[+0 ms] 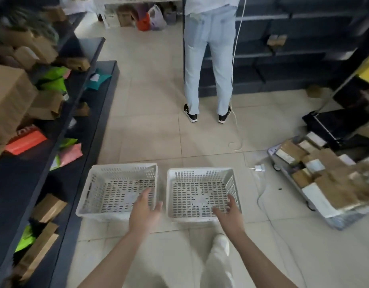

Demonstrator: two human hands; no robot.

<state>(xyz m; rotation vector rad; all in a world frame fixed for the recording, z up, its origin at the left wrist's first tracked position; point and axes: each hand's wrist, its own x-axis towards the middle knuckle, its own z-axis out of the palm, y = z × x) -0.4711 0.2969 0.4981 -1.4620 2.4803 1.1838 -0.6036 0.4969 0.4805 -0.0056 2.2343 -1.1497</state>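
Two white perforated plastic baskets sit side by side on the tiled floor, both with nothing inside. My left hand (145,208) hovers over the near right corner of the left basket (96,190), fingers straight and holding nothing. Over the near part of the right basket (202,171) my right hand (228,213) is spread with loosely bent fingers, also holding nothing. I cannot tell whether either hand touches a basket.
Dark shelves (61,129) on the left hold cardboard boxes and coloured mailer bags. A person in light trousers (208,59) stands ahead facing dark shelving. A low cart of parcels (316,179) sits at the right. A white cable and charger (258,168) lie on the floor.
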